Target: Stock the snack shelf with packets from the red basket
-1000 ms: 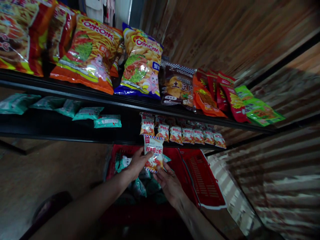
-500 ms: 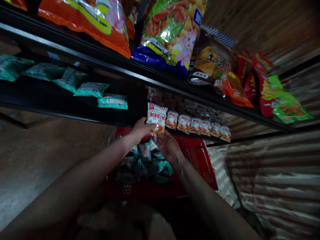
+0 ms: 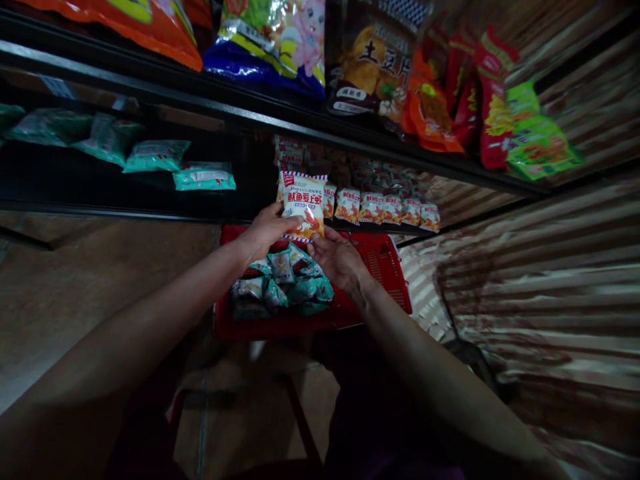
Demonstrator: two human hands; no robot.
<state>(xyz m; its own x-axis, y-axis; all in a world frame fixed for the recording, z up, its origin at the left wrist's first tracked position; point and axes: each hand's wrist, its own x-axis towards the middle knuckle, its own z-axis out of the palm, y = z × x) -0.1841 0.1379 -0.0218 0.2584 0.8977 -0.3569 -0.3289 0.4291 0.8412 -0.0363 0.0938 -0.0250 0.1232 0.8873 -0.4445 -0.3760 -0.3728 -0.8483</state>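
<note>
A small white and orange snack packet (image 3: pixel 303 205) with red lettering is held upright in front of the lower shelf. My left hand (image 3: pixel 267 229) grips its left edge. My right hand (image 3: pixel 336 257) is just below its lower right corner, fingers curved and touching the bottom edge. Behind it a row of like packets (image 3: pixel 383 207) stands on the lower shelf (image 3: pixel 150 212). Under my hands a red basket (image 3: pixel 385 257) holds several teal packets (image 3: pixel 287 287).
Teal packets (image 3: pixel 204 179) lie on the lower shelf at left. Large snack bags (image 3: pixel 380 73) fill the upper shelf (image 3: pixel 150 93). A corrugated metal wall (image 3: pixel 550 280) runs along the right. A brown floor (image 3: pixel 75 280) lies at left.
The packet has risen from above the basket to the front of the lower shelf, with both hands following. The view has tilted downward, showing more floor and the basket's near rim.
</note>
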